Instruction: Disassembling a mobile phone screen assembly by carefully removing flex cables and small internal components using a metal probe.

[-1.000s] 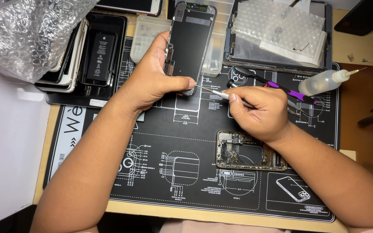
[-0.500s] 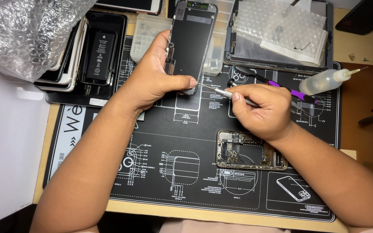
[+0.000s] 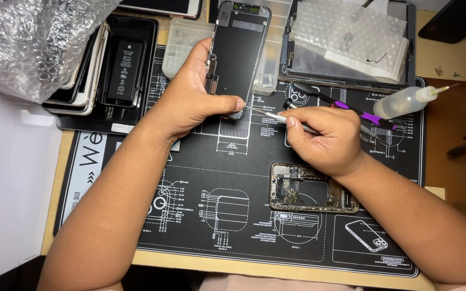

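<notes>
The left hand (image 3: 190, 102) grips a detached phone screen panel (image 3: 239, 54) by its lower end, thumb pressed across the bottom edge, holding it tilted up off the black repair mat (image 3: 190, 226) with its dark back side toward the camera. The right hand (image 3: 327, 140) is closed in a pen-like pinch on a thin metal tool (image 3: 268, 115), probably a fine screwdriver or a pair of tweezers, though the view is too small to tell which. Its tip meets the panel's bottom corner, right beside the left thumb.

The step in hand looks like fine work at the panel's lower edge: loosening or picking off a tiny part there. The next move would call for a steady left grip so the panel does not twist, and small, light pressure from the tip, since the edge is thin.

An opened phone housing (image 3: 311, 188) lies on the mat just below the right hand. A purple-handled tool (image 3: 346, 108) and a small squeeze bottle (image 3: 405, 101) lie beyond it, and a battery (image 3: 125, 70) rests on stacked phones at the counter's upper left
</notes>
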